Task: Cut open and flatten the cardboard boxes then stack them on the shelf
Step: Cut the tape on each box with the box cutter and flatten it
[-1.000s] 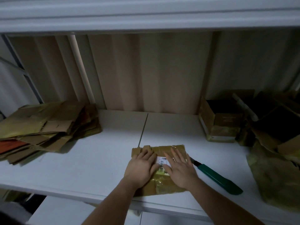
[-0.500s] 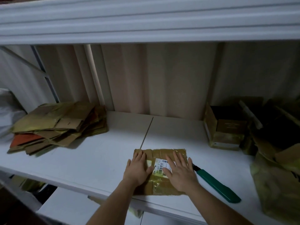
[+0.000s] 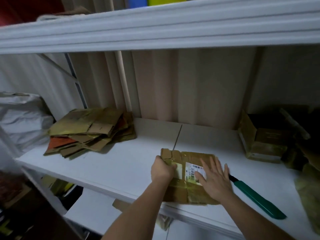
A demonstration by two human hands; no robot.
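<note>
A flattened brown cardboard box [image 3: 186, 191] with tape and a white shipping label lies on the white shelf [image 3: 121, 163], near its front edge. My left hand [image 3: 161, 169] grips the box's left edge, fingers curled round it. My right hand [image 3: 215, 179] rests flat on the box's right half with fingers spread. A green-handled knife [image 3: 254, 198] lies on the shelf just right of my right hand. A stack of flattened boxes [image 3: 90, 132] sits at the shelf's back left.
Unflattened brown boxes [image 3: 263, 135] crowd the shelf's right end. A white bag [image 3: 22, 118] sits beyond the stack at far left. Another shelf board [image 3: 155, 33] runs close overhead. Cardboard pieces show on the level below.
My left hand went from lying flat on the box to gripping its left edge. My right hand slid a little right on the box. The view turned left and up.
</note>
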